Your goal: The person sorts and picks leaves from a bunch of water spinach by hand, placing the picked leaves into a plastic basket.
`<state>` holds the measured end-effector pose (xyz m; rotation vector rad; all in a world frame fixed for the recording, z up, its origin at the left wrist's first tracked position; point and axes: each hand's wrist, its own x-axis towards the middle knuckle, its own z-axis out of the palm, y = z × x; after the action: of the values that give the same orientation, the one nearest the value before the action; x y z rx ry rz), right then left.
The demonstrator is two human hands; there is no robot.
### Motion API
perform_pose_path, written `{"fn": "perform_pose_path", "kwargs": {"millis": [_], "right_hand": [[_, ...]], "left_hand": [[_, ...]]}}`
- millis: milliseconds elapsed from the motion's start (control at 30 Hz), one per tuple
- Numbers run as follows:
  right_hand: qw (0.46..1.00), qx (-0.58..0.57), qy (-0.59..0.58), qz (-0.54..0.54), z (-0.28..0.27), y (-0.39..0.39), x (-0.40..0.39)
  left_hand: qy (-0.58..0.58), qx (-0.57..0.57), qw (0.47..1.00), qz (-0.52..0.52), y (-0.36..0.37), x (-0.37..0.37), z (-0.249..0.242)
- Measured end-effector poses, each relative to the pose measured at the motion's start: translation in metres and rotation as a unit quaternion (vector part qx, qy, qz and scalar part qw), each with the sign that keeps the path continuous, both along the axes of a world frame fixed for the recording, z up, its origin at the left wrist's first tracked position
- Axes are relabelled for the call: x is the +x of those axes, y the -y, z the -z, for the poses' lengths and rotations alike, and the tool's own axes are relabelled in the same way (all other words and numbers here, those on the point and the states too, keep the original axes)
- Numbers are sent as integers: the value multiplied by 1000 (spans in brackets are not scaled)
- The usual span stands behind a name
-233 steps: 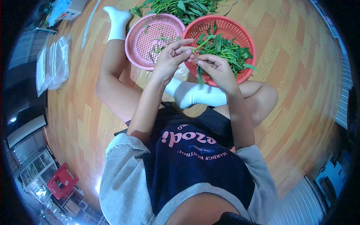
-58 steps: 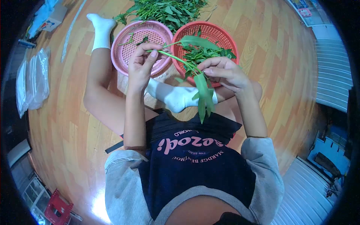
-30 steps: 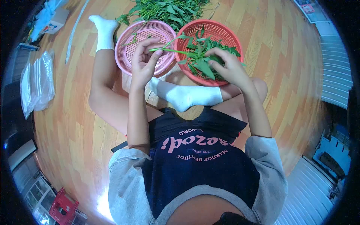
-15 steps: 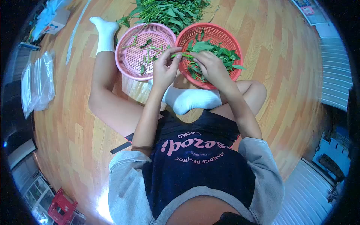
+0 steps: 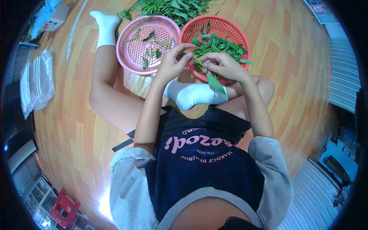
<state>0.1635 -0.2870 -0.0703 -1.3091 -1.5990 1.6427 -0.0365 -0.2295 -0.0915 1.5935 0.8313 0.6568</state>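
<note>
My left hand [image 5: 173, 64] pinches one end of a green water spinach stem [image 5: 197, 59] between thumb and fingers. My right hand [image 5: 227, 67] grips the same stem farther along, and a long leaf [image 5: 216, 83] hangs below its fingers. Both hands are over the near edge of a red plastic basket [image 5: 246, 38], which holds plucked green leaves [image 5: 219, 44]. Left of it, a pink basket [image 5: 128, 61] contains a few scattered stem pieces [image 5: 152, 41] and leaf bits.
Beyond the baskets lies a heap of leafy water spinach [image 5: 174, 9] on the wooden floor [image 5: 291, 76]. My white-socked foot [image 5: 191, 95] rests just in front of the baskets. Clear plastic bags [image 5: 37, 82] lie at the left, and a red stool [image 5: 65, 207] stands at the lower left.
The stem has turned from nearly level to slanting, and its leaf now hangs below my right hand. That hand has shifted slightly right and down. The baskets sit a little higher in view.
</note>
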Motion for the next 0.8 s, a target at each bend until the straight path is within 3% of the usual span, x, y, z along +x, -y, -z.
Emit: {"fn": "perform_pose_path", "kwargs": {"millis": [67,133,200,233,300,333,400,467,533,600,667,800], "right_hand": [[990,55,132,8,-1,0,-3],[986,91,136,25,6,2,-8],[948,255,176,70,11,2,-11],[948,255,175,70,16,1,-10],[886,377,259,80,23,-3,-5],[885,377,259,81,22,-3,-1],[854,319,404,78,18,0,11],[845,342,404,74,24,-1,21],[794,396,436,156,20,2,12],[791,395,436,165,17,1,2],[841,379,354,156,7,2,-12],[822,421,350,155,9,0,-26]], "left_hand": [[2,9,1000,-13,0,2,3],[2,2,1000,-10,1,5,4],[2,-4,1000,-6,5,9,6],[-1,14,1000,-19,8,12,7],[-20,87,995,-36,12,14,3],[-19,88,995,-35,9,13,5],[75,49,985,-150,-1,5,11],[64,38,986,-149,-9,-3,14],[12,60,988,-141,-9,-5,9],[33,45,989,-140,-6,2,12],[54,-20,993,-104,-1,9,24],[81,-59,992,-78,13,20,10]]}}
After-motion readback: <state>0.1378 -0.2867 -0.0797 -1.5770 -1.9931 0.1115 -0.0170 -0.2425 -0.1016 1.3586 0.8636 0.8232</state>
